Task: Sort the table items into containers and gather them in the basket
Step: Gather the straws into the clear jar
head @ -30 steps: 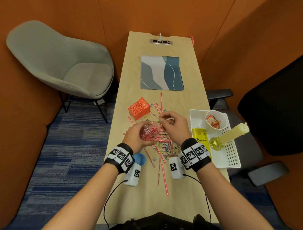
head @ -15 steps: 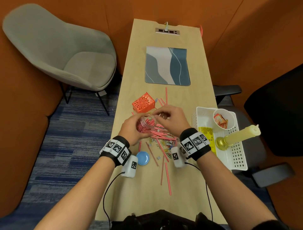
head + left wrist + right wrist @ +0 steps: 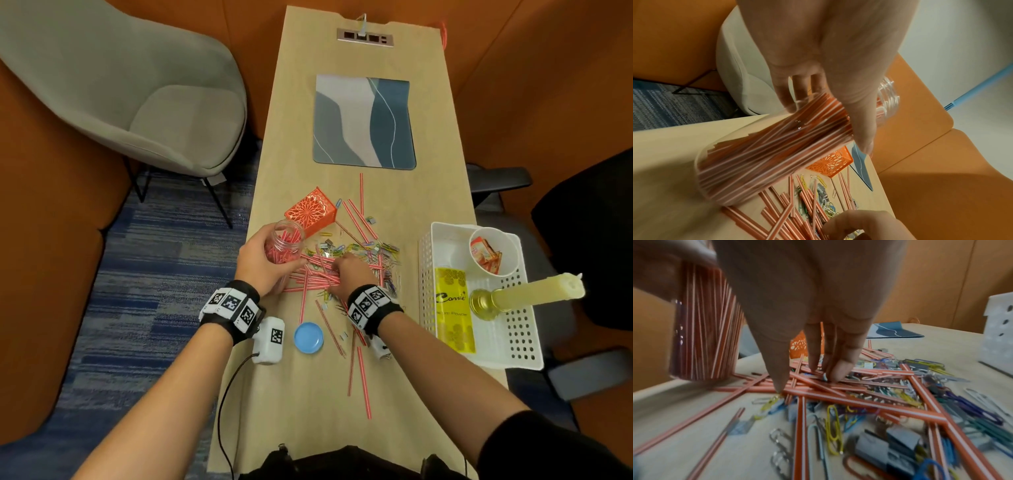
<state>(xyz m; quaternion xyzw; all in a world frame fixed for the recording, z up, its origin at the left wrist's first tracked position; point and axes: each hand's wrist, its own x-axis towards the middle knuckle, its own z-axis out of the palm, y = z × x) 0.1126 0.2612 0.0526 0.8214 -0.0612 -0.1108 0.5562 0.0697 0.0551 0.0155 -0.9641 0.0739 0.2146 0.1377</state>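
Gripping the tilted jar [image 3: 284, 245], left hand [image 3: 262, 262]; right hand [image 3: 346, 274] fingertips press down onto straws [image 3: 315, 274].

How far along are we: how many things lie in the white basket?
3: a white cup of sachets at the far end of the basket, a yellow packet along its left wall, a candle right of that. Smaller things may be hidden.

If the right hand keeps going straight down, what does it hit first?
The right hand points down; its fingertips seem already on the red straws, paper clips beneath.
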